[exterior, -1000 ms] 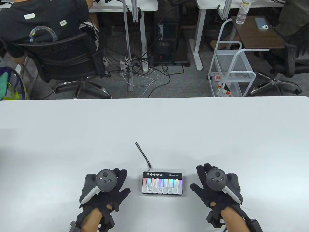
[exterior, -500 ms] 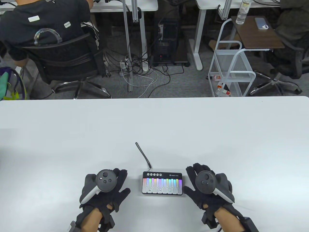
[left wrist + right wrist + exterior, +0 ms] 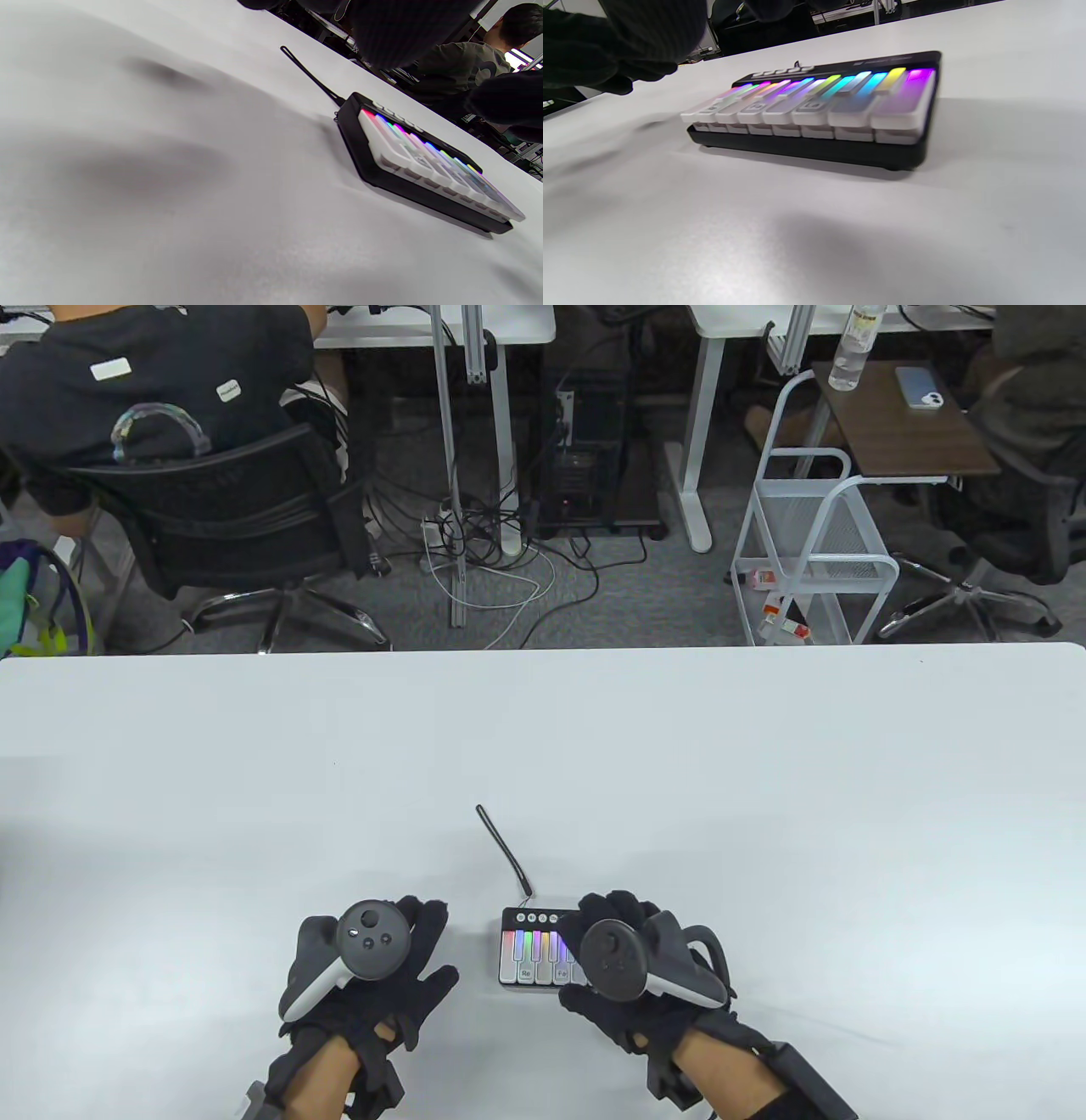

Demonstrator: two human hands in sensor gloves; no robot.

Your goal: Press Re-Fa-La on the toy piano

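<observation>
The toy piano (image 3: 530, 954) is a small black box with white keys lit in rainbow colours, near the table's front edge. Its Re key (image 3: 526, 974) and Fa key (image 3: 561, 974) show; the La key is hidden under my right hand. My right hand (image 3: 594, 950) hovers over the piano's right half with its fingers spread. In the right wrist view the piano (image 3: 818, 110) has no finger on any key. My left hand (image 3: 424, 946) rests flat and open on the table just left of the piano. The left wrist view shows the piano (image 3: 424, 165) from its left end.
A thin black cord (image 3: 505, 848) runs from the piano's back edge away to the left. The white table (image 3: 543, 746) stretches wide on all sides. Office chairs, desks and a white cart (image 3: 814, 560) stand beyond its far edge.
My right hand has moved left from the table beside the piano to above its right half, covering the La key. My left hand and the piano have not moved.
</observation>
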